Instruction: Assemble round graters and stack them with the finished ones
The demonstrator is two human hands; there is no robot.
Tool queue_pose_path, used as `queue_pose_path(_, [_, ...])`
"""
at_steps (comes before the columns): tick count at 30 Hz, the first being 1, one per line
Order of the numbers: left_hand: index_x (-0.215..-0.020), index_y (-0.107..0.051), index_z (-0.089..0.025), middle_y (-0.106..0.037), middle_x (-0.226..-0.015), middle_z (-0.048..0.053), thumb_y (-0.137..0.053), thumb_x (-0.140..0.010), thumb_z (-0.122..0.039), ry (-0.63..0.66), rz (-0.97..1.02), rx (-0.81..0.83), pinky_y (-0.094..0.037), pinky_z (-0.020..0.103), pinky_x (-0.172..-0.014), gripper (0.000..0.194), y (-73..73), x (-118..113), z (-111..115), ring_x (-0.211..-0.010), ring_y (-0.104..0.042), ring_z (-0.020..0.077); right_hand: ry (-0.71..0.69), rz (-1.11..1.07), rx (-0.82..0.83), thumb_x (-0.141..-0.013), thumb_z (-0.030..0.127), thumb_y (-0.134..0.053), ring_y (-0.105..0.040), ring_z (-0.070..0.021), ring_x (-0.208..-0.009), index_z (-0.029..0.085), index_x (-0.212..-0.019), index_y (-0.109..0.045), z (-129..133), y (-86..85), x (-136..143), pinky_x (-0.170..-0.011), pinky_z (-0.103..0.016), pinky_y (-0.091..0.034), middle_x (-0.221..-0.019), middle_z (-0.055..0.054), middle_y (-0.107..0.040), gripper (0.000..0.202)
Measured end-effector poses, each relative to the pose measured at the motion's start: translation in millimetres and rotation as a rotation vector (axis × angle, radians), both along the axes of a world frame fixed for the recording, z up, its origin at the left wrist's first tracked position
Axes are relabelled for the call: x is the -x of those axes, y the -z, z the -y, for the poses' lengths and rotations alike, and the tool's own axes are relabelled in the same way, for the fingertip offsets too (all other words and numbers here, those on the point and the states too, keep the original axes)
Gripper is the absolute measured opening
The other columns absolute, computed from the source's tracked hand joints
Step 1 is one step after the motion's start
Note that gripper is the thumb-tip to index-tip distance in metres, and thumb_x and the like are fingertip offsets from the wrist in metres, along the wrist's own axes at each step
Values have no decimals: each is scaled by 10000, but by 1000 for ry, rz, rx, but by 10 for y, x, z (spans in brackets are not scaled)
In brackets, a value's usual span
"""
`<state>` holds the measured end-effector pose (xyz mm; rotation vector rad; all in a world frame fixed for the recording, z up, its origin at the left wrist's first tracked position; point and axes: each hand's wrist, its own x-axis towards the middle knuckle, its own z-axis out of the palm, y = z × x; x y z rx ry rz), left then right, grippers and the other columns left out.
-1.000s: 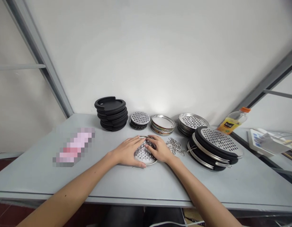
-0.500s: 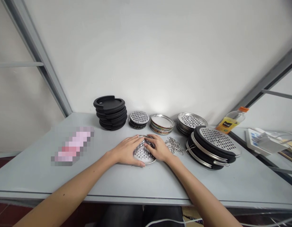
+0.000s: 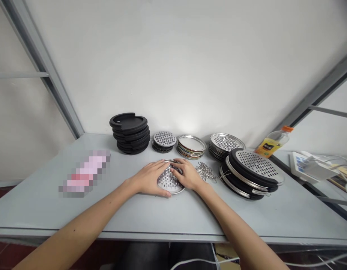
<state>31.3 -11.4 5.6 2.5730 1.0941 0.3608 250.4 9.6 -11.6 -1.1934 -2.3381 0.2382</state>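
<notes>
A round metal disc with raised grater-like holes (image 3: 170,181) lies on the grey table between my hands. My left hand (image 3: 152,179) grips its left edge, thumb at the near rim and fingers along the far rim. From the right, my right hand (image 3: 188,174) rests on the disc's right side, its fingers over the surface and far rim. Just right of that hand is a loose pile of wire hooks (image 3: 206,171). Behind the disc stand a stack of small perforated discs (image 3: 165,139) and a stack of plain metal lids (image 3: 191,143).
Black rings (image 3: 129,131) are stacked at the back left. More metal grater discs (image 3: 226,143) stand back right, beside a pile of black-rimmed assemblies (image 3: 254,168). An orange-capped bottle (image 3: 274,141), a white power strip (image 3: 305,165) and a blurred pink item (image 3: 86,172) flank them.
The whole view has shifted very slightly. Both hands keep the same hold on the disc, with hardly any motion visible.
</notes>
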Motion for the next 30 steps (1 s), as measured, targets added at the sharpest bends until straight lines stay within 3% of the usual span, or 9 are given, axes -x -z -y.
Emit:
queue_pose_path(17, [-1495,-250,-152,-279,-1542,151,-668,-591,-762,-6,14,16,-225,460,-1150,1167,-17,-1,11,-1417,-244,348,29,25,2,-955,390,-416,-558,-257,-1132,221,-1176,-671,8,-12,11,-988,-417,-428,-1224,-100,-625,378])
queue_pose_path(30, [-1488,-259,-137,-301,-1529,162,-680,-585,-754,16,16,-21,-237,437,-1147,1172,-5,11,-2,-1414,-253,339,27,-114,21,-969,331,-386,-568,-238,-1110,179,-1188,-641,-42,81,-19,-1002,-396,-412,-1187,-103,-644,368])
